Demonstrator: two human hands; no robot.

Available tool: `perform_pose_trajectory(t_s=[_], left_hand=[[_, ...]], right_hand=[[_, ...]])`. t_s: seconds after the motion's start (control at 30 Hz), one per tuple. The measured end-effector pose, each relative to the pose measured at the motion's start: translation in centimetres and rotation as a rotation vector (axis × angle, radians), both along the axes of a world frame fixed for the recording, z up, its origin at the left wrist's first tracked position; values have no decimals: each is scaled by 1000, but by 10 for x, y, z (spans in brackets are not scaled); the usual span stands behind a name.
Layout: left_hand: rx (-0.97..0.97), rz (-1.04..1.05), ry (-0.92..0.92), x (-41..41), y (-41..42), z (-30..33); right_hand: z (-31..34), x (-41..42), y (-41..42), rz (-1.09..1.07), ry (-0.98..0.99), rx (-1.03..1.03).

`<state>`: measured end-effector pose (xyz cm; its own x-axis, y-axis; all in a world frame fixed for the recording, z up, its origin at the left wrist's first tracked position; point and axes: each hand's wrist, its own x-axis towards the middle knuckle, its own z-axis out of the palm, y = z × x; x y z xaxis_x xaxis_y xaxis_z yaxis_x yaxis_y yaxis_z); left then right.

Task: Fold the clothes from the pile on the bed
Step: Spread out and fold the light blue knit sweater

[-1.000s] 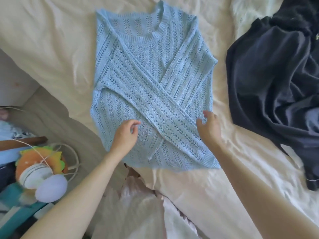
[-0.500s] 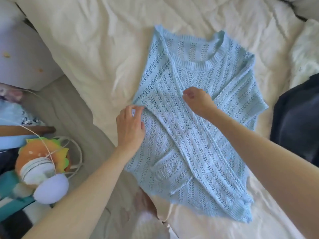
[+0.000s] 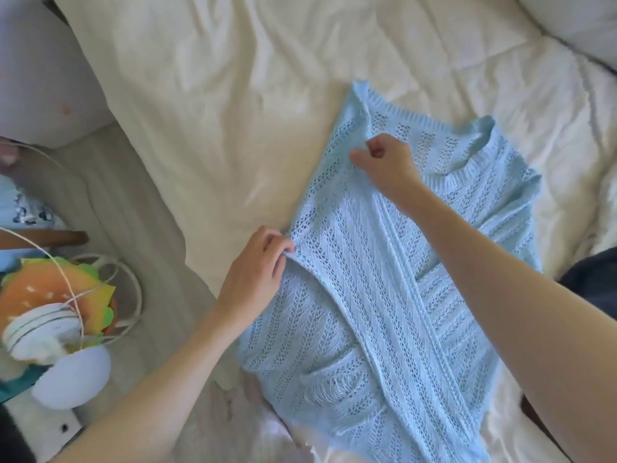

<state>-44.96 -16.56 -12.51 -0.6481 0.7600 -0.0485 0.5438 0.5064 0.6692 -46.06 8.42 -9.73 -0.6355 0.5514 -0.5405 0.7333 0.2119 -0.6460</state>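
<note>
While your left hand point(image 3: 253, 272) is pinching the blue sweater point(image 3: 384, 295) at its side edge and your right hand point(image 3: 387, 162) is gripping the shoulder, you are risking the crossed sleeves sliding loose as it lies on the bed point(image 3: 233, 95). No containers are showing.

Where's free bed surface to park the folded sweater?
Bare cream sheet up and left of the blue sweater, between it and the bed's left edge. A thinner strip lies past the neckline, below the pillow. Right is crowded: dark clothing. Both hands, left and right, grip the sweater.
</note>
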Motion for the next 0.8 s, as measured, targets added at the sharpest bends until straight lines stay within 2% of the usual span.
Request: perform_pose_trajectory(t_s=[0.1,0.17,0.3,0.37,0.5,0.6,0.67,0.8], left_hand=[[113,108,-41,-11,-19,-2],[146,240,-149,-15,-28,-6],[82,561,-691,-29,-25,-8],[42,607,-842,-37,-18,-8],[25,491,-848,-43,-2,-11],[-133,379,-728,-40,3,-18],[-133,357,-644,-41,2,-22],[-89,371,-504,-57,0,-20]], right_hand=[[8,-27,-9,-8,124,-47],[8,-49,-17,-24,156,-66],[0,-83,-31,-49,143,-105],[-3,-85,-34,-56,152,-114],[-6,-58,-36,-2,97,120],[-11,-25,-37,116,-51,120],[-14,-16,-35,209,-136,112],[-11,-40,-28,43,-38,126]])
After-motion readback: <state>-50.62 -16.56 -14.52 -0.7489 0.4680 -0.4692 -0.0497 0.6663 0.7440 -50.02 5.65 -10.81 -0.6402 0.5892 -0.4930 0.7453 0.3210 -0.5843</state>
